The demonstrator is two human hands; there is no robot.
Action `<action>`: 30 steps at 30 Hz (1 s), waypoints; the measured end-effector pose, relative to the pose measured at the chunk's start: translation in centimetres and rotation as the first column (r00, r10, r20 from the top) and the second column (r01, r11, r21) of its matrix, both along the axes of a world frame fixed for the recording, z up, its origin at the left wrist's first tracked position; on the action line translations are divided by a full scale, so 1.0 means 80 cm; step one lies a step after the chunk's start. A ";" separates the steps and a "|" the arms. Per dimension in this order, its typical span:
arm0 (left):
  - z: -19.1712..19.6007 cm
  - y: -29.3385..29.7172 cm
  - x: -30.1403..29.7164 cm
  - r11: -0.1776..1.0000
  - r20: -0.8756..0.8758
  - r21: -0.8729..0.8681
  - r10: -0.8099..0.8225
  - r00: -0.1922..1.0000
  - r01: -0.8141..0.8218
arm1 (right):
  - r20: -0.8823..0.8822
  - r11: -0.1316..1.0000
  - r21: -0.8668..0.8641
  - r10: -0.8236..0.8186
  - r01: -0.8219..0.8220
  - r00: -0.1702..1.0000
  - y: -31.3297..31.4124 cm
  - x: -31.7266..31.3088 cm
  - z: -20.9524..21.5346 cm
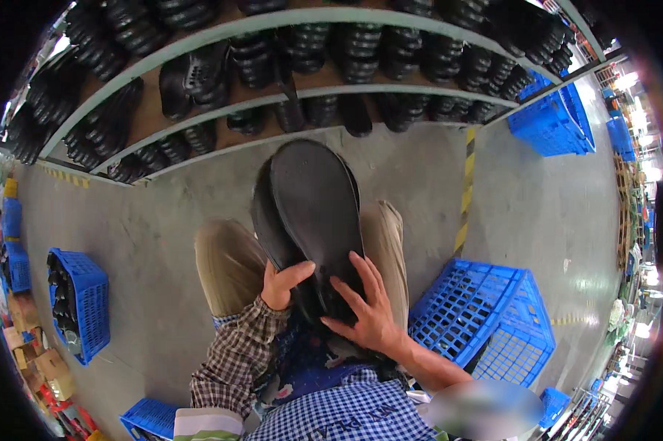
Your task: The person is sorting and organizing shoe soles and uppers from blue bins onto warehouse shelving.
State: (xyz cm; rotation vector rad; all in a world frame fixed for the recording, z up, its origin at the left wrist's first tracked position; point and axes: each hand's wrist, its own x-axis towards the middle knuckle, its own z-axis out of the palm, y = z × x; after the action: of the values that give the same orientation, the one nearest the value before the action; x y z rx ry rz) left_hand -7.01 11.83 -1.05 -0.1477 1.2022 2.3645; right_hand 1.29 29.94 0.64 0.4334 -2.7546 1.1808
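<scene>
Several black shoe soles [317, 192] are stacked in front of me, over my lap, with toes pointing away and one fanned out to the left under the top one. My left hand [284, 284] grips their left edge near the heel end, thumb on top and the other fingers hidden beneath. Across the heel end on the right lies my right hand [368, 305], its fingers apart on the top sole and along its right edge, holding the stack.
A metal rack [331, 91] full of stacked black soles stretches across the far side. Blue plastic crates stand around me: one at right [486, 309], one at left [92, 305] with dark items inside, one at far right [556, 117]. Yellow-black tape [465, 191] marks the floor.
</scene>
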 end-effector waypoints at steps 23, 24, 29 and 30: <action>-0.005 0.010 -0.020 0.877 0.422 0.456 -0.062 0.905 -0.152 | -0.224 0.987 -0.159 -0.072 0.036 0.972 0.017 -0.045 0.035; -0.007 0.004 -0.021 0.888 0.430 0.437 -0.067 0.900 -0.143 | -0.230 0.983 -0.176 -0.082 0.041 0.970 0.016 -0.054 0.044; -0.010 -0.019 -0.023 0.883 0.450 0.430 -0.032 0.892 -0.186 | -0.293 0.994 0.002 0.109 -0.113 0.950 -0.015 -0.121 0.090; -0.013 -0.020 -0.022 0.876 0.444 0.441 -0.027 0.896 -0.192 | -0.298 0.992 0.014 0.123 -0.124 0.947 -0.027 -0.139 0.094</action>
State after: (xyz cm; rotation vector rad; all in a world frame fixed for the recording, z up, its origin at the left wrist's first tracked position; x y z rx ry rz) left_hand -8.79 10.20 -2.06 -0.5442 0.3886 2.4424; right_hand -9.85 27.81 8.15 0.7288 -2.4950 1.0467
